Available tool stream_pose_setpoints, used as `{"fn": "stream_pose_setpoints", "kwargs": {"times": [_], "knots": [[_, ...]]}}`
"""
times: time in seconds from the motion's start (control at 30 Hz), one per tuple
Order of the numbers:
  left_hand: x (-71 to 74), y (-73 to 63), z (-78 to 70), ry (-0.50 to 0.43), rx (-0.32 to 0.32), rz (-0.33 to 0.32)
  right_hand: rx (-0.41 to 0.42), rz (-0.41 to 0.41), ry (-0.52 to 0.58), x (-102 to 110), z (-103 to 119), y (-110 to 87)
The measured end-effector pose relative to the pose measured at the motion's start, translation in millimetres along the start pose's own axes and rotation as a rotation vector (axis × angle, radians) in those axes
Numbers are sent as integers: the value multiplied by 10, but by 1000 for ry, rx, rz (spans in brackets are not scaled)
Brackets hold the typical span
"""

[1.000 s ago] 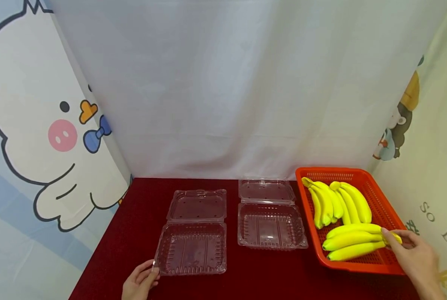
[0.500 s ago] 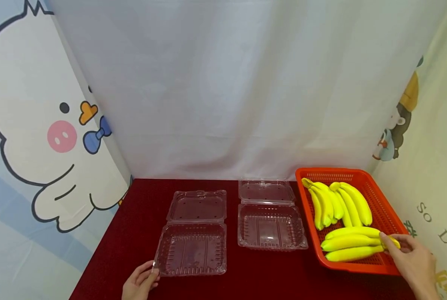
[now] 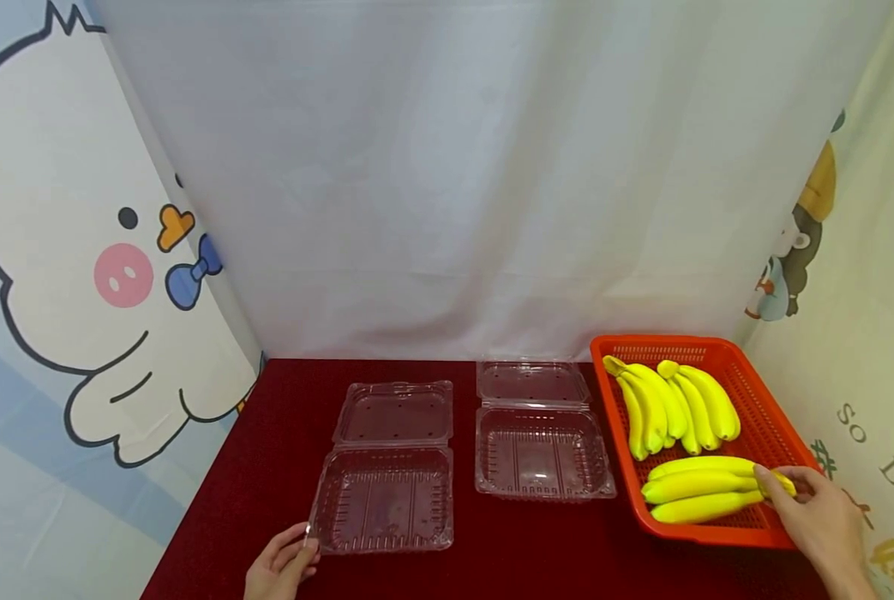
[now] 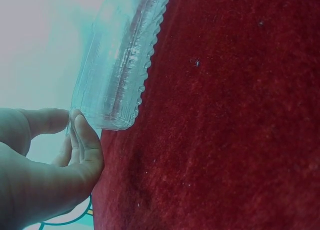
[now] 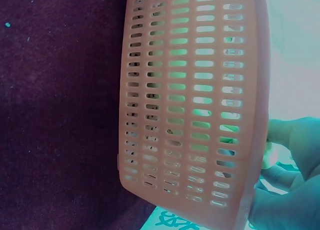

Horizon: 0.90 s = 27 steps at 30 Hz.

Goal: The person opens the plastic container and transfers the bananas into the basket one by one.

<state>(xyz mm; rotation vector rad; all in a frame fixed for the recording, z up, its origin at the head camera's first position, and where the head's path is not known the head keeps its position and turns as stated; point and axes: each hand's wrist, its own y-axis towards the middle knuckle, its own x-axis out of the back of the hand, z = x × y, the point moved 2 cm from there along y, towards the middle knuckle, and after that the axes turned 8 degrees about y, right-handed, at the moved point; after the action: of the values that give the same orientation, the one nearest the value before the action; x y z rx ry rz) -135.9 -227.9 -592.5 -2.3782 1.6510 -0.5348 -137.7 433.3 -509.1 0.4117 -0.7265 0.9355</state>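
My left hand [image 3: 280, 562] pinches the near left corner of an open clear plastic clamshell box [image 3: 387, 504]; in the left wrist view thumb and fingers [image 4: 87, 135] meet at its rim. My right hand [image 3: 821, 517] grips the stem end of a banana bunch [image 3: 705, 485] lying across the near part of a red basket [image 3: 769, 537]. Behind it in the basket lie two more bunches, one at the left [image 3: 651, 408] and another bunch [image 3: 705, 408] beside it. In the right wrist view the slotted basket wall [image 5: 190, 99] hides most of the bananas.
A second open clamshell box [image 3: 544, 454] stands between the first box and the basket, its lid folded back. All rest on a dark red cloth [image 3: 267, 458]. A white curtain [image 3: 432, 183] closes off the back, with printed cloths at both sides.
My right hand has shifted slightly left with the near banana bunch. The back right bunch has turned a little. The left hand stays at the box corner.
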Motion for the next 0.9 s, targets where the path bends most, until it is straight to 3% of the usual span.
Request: {"fn": "stream_pose_setpoints", "kwargs": {"times": [0.4, 0.63, 0.9], "knots": [[-6, 8, 8, -4, 8, -1, 242, 31, -39, 19, 23, 64], [-22, 10, 10, -7, 5, 4, 149, 125, -60, 55, -9, 88], [-5, 2, 2, -5, -9, -1, 95, 188, -48, 46, 12, 108]]}}
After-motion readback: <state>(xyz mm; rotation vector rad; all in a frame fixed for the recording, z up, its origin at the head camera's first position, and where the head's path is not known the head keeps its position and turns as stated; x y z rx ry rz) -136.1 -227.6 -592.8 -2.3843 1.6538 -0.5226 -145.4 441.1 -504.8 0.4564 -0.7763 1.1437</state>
